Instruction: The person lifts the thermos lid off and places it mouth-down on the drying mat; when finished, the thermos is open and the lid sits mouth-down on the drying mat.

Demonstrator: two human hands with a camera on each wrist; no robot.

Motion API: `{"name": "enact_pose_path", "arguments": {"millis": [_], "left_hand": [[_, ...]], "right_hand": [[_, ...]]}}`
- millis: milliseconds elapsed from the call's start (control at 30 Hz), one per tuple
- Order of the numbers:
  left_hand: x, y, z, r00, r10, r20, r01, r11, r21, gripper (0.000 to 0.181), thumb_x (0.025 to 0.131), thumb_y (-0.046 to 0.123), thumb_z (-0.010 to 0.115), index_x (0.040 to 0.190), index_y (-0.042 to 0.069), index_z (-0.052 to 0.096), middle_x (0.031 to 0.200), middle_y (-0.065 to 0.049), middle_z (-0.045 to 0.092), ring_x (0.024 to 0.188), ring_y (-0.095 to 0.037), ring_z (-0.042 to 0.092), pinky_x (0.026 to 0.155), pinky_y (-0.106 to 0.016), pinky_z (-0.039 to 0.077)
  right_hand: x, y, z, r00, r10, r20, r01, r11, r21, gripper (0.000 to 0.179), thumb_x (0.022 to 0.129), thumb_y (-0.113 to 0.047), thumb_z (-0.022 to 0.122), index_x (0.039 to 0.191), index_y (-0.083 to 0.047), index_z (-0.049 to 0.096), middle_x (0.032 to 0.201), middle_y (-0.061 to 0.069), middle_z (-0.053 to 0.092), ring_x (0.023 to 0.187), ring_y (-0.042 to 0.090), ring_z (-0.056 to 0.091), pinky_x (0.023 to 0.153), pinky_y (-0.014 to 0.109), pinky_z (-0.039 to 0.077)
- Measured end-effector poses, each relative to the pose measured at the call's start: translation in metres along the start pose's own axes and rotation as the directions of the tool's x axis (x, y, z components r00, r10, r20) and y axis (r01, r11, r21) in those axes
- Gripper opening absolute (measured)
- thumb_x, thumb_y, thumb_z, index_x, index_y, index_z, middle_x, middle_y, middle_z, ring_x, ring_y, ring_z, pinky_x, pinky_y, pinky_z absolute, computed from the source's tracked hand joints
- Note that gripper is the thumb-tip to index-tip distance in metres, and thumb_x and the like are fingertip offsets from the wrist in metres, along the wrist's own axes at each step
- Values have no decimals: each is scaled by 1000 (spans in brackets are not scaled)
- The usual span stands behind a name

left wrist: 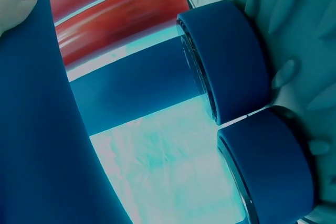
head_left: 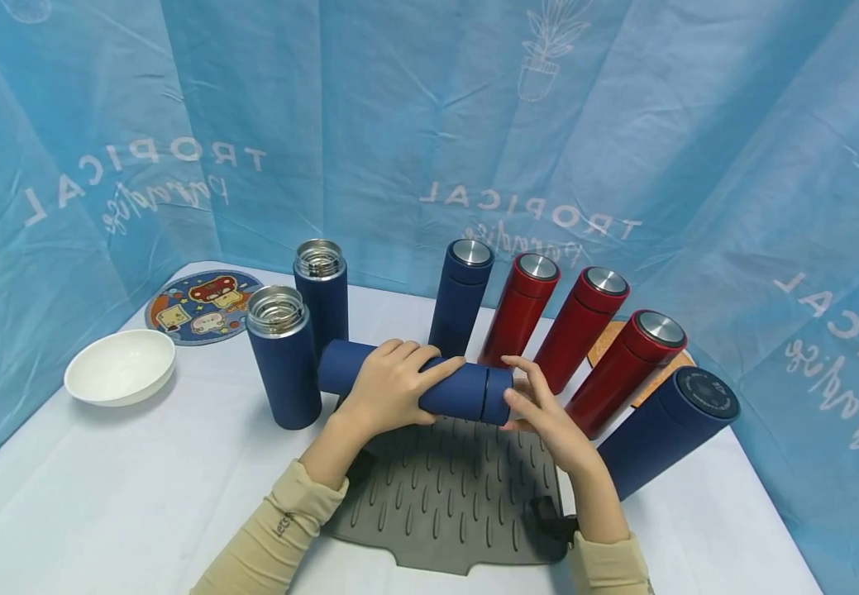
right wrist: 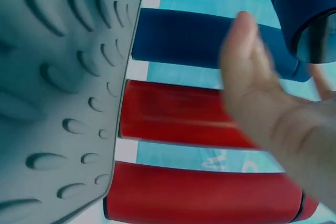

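My left hand grips a blue thermos bottle round its body, holding it sideways above a grey ridged mat. A dark seam marks off its lid at the right end. Around that lid my right hand has its thumb and fingers spread; the right wrist view shows this hand blurred, beside the bottle's shiny end. Two blue lids stand on the mat in the left wrist view. To the left are two lidless blue bottles with steel necks.
Behind the mat stand a lidded blue bottle and three red bottles. Another blue bottle, dark printed end up, is at the right. A white bowl and a round cartoon mat lie left. Blue curtains enclose the table.
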State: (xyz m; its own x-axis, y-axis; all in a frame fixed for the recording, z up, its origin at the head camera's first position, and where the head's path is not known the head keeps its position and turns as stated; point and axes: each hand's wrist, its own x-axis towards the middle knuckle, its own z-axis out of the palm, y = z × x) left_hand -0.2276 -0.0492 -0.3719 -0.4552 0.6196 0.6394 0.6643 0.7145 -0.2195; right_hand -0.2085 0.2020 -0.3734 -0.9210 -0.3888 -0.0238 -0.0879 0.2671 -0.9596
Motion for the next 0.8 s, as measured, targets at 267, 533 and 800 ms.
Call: {"name": "enact_pose_path", "arguments": {"millis": [267,533,800], "left_hand": [[1,1,0,1000,9,10,-9,1000,6,86,49,55,84,125,24,58,102,-4,64,86,-22,62,79,-37,50],[0,1,0,1000,10,18,-10,1000,-2,86,49,54,85,125,24,57,103,-5,64,88,-23,62,80,-38,50],[1,1,-4,1000,8,22,-9,1000,14,86,49,54,85,125,24,58,103,-4,64,88,-23,62,80,-37,50]], "right_hand": [[1,-3,-1,996,90,-27,-90,996,-10,47,97,-38,36,126,-1,35,78,14,58,66,19,63,63,32,50],[-1,-1,-3,998,65,-8,-64,997,36,50,90,-29,50,133,-11,34,106,18,54,82,24,57,79,42,50],[-1,3,-3,998,-67,8,66,998,14,60,81,-20,63,134,-16,34,126,23,44,108,34,50,84,49,47]]}}
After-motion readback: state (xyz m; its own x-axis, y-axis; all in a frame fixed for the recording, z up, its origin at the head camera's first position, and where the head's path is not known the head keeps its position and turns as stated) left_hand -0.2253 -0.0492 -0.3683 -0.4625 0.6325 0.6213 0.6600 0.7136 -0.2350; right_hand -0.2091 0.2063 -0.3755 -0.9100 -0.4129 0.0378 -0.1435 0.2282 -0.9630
